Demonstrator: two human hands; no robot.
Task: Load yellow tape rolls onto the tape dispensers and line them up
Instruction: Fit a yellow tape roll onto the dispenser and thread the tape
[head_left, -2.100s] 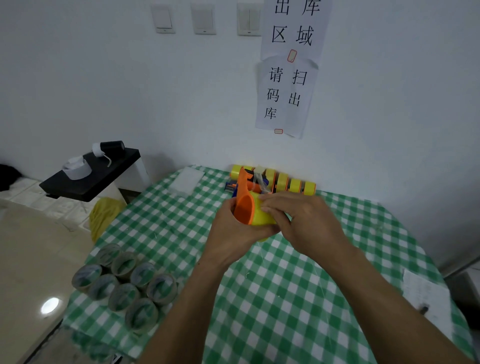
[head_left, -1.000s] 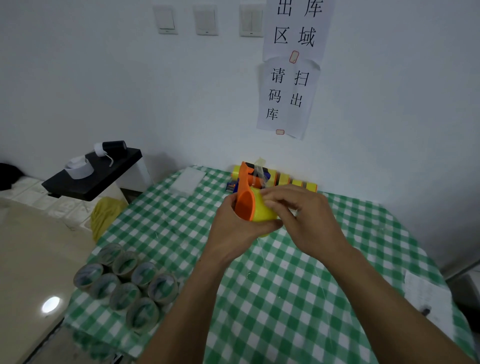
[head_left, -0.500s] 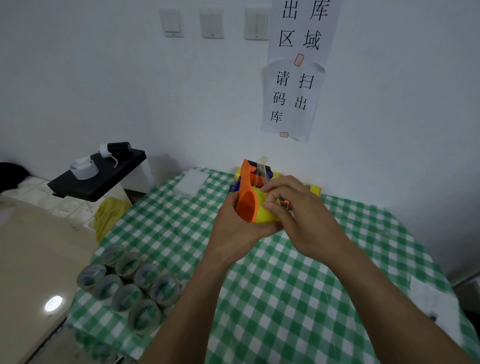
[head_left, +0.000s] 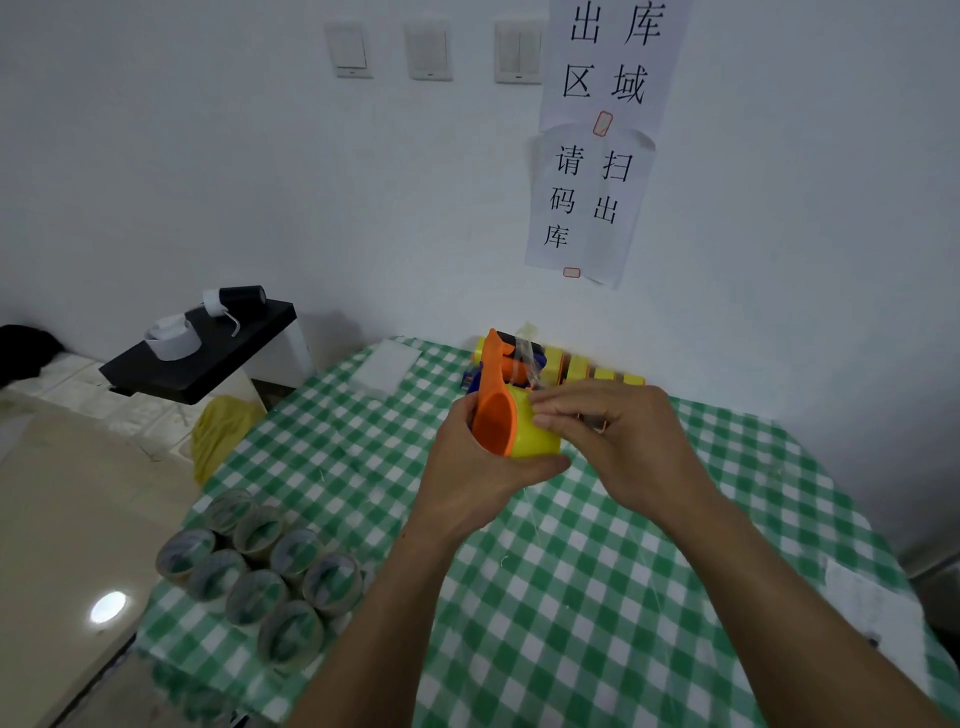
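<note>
Hardly anything has moved since the earlier frames: both hands keep the same pose above the table's (head_left: 571, 613) middle, the dispenser's nose tipped a touch higher.

At 8 o'clock from the hands a cluster of pale rolls (head_left: 254, 577) stands on end at the table's edge, well apart from the work, likely set aside there to keep the middle free.

The left hand (head_left: 467, 478) grasps the orange dispenser (head_left: 496, 415) from below, thumb and fingers wrapped round its drum. This cradles it in the air with its open side toward the right hand.

The yellow roll (head_left: 537, 436) sits on that drum, at the centre of the view. It looks seated, so the step in hand is probably threading.

The right hand (head_left: 628, 447) has its fingertips (head_left: 543, 415) curled onto the roll's outer face. They seem to be working the tape's end toward the nose, though the pinch itself is too small to confirm.

At 12 to 1 o'clock a row (head_left: 587, 369) of yellow rolls lines the wall, where this one will probably join once loaded
</note>
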